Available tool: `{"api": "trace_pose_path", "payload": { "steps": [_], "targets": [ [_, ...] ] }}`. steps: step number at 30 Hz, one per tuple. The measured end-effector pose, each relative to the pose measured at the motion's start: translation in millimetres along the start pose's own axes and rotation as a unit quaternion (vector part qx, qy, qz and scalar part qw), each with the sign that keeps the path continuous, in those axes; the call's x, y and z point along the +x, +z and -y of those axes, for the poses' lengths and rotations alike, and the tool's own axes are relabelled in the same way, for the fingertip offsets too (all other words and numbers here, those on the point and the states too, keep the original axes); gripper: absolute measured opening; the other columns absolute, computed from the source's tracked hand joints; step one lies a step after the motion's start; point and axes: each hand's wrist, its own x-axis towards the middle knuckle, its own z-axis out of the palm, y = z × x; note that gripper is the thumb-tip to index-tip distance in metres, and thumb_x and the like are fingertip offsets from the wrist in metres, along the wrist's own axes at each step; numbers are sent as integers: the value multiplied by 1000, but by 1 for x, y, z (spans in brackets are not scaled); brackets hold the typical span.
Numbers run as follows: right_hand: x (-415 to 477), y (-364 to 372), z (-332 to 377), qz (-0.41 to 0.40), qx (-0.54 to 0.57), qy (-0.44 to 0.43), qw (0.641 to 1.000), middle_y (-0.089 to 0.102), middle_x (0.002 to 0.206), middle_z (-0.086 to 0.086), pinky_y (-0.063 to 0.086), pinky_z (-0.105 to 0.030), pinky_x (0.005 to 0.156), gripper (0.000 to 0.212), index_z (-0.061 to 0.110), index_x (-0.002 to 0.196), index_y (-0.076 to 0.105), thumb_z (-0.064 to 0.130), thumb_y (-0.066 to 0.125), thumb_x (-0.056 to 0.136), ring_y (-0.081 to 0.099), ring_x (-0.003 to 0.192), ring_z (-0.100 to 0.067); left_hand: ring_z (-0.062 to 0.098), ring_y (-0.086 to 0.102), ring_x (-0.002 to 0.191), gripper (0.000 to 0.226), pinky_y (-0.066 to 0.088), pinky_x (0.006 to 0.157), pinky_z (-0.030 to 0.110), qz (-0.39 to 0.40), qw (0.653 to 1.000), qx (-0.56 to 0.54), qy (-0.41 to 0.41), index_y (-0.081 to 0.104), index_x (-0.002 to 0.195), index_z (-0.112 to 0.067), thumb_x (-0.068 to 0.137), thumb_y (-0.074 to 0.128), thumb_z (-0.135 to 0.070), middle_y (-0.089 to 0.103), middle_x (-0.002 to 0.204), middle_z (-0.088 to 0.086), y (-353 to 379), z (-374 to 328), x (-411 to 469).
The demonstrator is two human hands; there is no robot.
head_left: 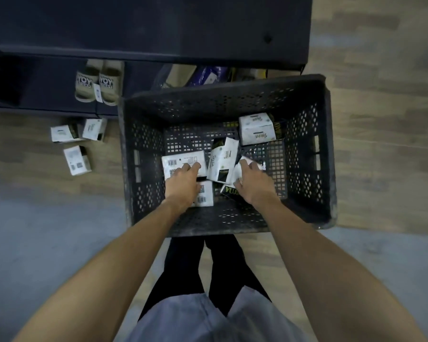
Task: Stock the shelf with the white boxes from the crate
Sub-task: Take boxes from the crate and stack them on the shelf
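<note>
Right grip (253,185) is curled round a tilted white box (236,172); left grip (183,185) is laid on a barcoded box (178,160), and whether that one is clasped cannot be told. Small rectangular cartons of matt white card, printed with black panels and barcodes, are scattered over the bottom of a dark perforated plastic crate (304,144). Three loose boxes (77,160) are seen on the wood-grain floor (381,119) beside a dark shelf (158,28).
</note>
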Motion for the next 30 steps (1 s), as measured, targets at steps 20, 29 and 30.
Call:
{"api": "trace_pose_path", "payload": {
  "steps": [20,29,30],
  "targets": [
    [78,67,61,-43,209,193,958,45,139,-23,41,-32,64,93,10,155,-3,29,65,95,64,102,-35,22,55,108,56,51,77,36,-20,1000,-6,18,40,133,-24,86,70,-27,55,119,2,43,42,52],
    [18,-18,59,-74,58,31,995,43,139,-18,55,-41,84,73,9,148,20,17,66,93,57,112,-35,28,55,113,89,53,80,42,-66,996,-22,47,14,152,-36,86,72,-21,43,136,8,-41,27,35],
    [9,-31,59,-84,39,9,996,44,138,-17,54,-41,84,70,10,147,22,15,66,93,56,112,-34,29,53,117,101,54,83,43,-72,995,-35,53,5,152,-43,83,75,-20,35,145,10,-55,23,33]
  ]
}}
